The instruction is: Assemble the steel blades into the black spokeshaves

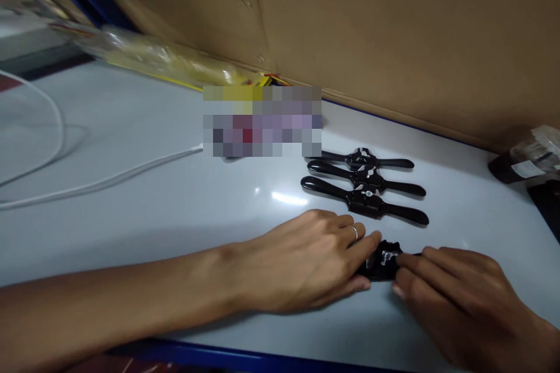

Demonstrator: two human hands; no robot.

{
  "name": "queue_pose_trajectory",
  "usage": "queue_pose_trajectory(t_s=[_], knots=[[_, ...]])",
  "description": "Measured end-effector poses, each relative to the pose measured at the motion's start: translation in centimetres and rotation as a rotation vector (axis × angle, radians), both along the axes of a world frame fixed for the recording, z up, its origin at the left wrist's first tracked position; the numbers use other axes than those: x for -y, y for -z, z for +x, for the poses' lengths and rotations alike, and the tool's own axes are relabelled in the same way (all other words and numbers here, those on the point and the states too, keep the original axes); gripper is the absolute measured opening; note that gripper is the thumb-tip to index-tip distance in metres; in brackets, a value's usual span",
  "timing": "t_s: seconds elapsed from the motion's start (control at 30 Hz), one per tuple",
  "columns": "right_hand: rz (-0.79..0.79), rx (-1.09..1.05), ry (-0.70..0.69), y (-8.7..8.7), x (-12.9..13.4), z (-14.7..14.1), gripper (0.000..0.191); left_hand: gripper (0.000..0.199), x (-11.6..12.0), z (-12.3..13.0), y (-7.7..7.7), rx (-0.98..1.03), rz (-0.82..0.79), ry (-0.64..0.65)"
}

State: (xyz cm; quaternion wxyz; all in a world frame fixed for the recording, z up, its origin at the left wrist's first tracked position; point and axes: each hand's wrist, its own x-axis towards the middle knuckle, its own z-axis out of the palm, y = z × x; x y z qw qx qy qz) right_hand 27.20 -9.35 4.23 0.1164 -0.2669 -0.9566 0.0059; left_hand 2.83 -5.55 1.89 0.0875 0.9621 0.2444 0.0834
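Black with a silvery fitting (pixel 387 257), a tool (pixel 381 271) is held near the white table's (pixel 210 210) front edge. The left hand (pixel 321 265) grips its left side; the right hand (pixel 464 297) has its fingers closed on the right. Beyond lie three similar tools (pixel 366 176), then brown cardboard (pixel 394 41).

Black tool (pixel 380 273) between fingers (pixel 366 249), silvery fitting (pixel 387 257) uppermost, ends hidden
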Motion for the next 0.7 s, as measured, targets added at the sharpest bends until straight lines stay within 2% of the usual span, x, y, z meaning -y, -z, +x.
queue_pose_trajectory(t_s=[0.07,0.23,0.37,0.43,0.53,0.7], knots=[[0.044,-0.018,0.007,-0.1,-0.1,0.0,0.021,0.038,0.0,0.0,0.0,0.008,0.004,0.000],[-0.113,-0.028,-0.008,-0.6,0.1,-0.8,0.026,0.036,0.1,-0.2,0.2,0.014,0.012,0.007],[0.021,-0.016,-0.023,-0.3,-0.1,-0.4,0.025,0.035,0.1,-0.2,0.1,0.001,0.006,-0.002],[0.083,-0.050,0.028,0.1,-0.4,-0.2,0.021,0.033,0.0,-0.2,0.1,0.002,0.002,-0.001],[0.070,-0.104,0.139,0.7,-1.2,-0.1,0.010,0.027,0.0,-0.2,0.2,0.024,0.015,-0.003],[-0.046,-0.050,0.179,1.4,-1.8,-0.7,0.030,0.029,0.0,-0.2,0.6,0.081,0.063,-0.016]])
